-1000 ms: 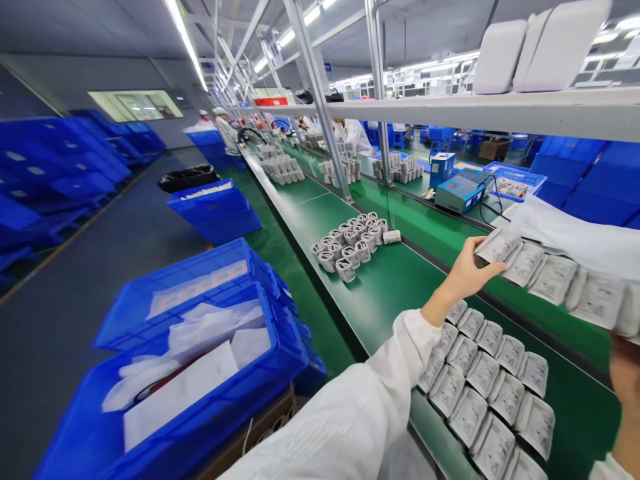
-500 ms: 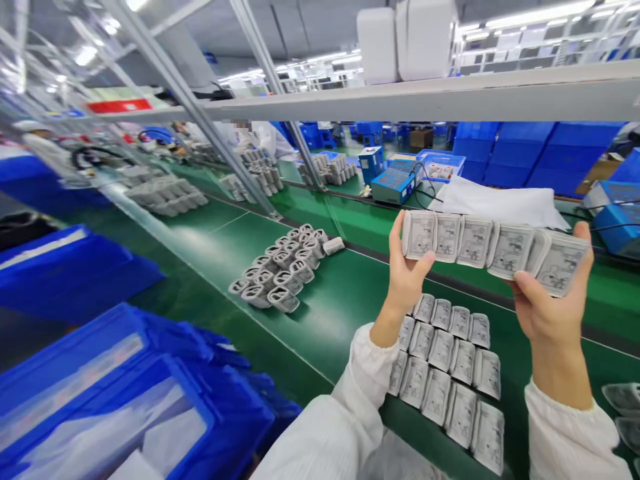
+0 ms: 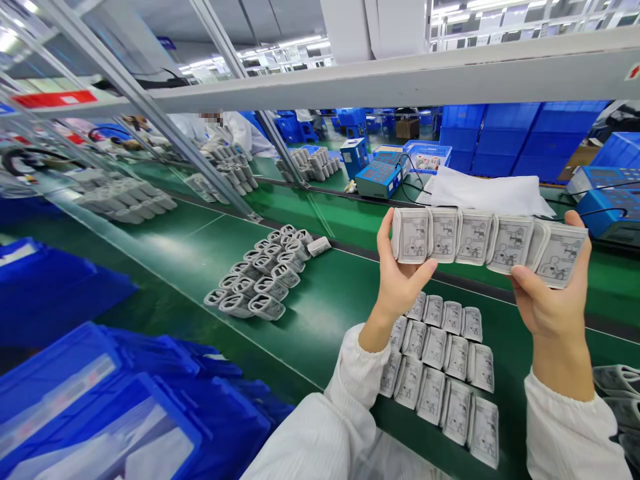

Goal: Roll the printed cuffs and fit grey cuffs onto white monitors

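Nearest me, open blue plastic bins (image 3: 235, 427) stand beside the line. On the smooth green work surface (image 3: 330, 313), three rows of flat grey printed pieces (image 3: 434, 348) lie face up, side by side; that much is laid out. Just above them, another row of grey printed pieces (image 3: 474, 237), at least five, is off the surface: the left hand (image 3: 400, 287) grips one end between thumb and fingers, the right hand (image 3: 555, 313) the other. Dark looped pieces (image 3: 620, 380) at the right edge are perhaps more of the same kind, though they're cut off. Beyond sit a cluster of grey looped pieces (image 3: 271, 288) and a white sheet (image 3: 485, 190); farther off, a person in white (image 3: 240, 130).
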A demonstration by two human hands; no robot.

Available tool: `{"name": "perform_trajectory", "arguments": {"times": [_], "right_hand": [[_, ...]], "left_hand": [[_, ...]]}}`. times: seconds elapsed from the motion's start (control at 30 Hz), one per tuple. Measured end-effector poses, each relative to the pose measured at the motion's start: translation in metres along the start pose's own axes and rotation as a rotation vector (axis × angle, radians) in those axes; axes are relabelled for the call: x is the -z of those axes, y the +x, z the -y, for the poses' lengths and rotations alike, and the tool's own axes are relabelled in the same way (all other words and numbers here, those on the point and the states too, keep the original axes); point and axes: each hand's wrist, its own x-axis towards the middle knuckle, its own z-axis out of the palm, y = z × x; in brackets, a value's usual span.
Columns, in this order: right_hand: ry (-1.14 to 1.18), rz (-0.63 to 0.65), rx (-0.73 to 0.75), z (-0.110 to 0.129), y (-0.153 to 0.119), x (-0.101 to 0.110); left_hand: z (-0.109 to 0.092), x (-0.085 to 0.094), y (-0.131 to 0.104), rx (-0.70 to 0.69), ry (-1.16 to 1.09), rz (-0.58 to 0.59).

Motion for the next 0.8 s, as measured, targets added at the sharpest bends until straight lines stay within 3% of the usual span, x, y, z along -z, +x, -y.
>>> {"name": "perform_trajectory", "arguments": {"times": [0.1,0.33,0.53,0.8], "right_hand": [[-0.003,-0.090,0.045,0.004,-0.001,-0.003],[0.106,-0.140,0.102,0.002,0.004,-0.003],[0.119,-0.160,0.095,0.003,0.003,-0.005],[0.095,-0.155,0.056,0.006,0.000,-0.006]], "left_hand": [[-0.001,0.000,0.000,-0.012,-0.018,-0.006],[0.008,0.001,0.000,-0.037,-0.147,-0.015],[0.011,0.005,0.000,0.054,-0.231,-0.021],[0.010,0.005,-0.001,0.075,-0.274,0.003]]}}
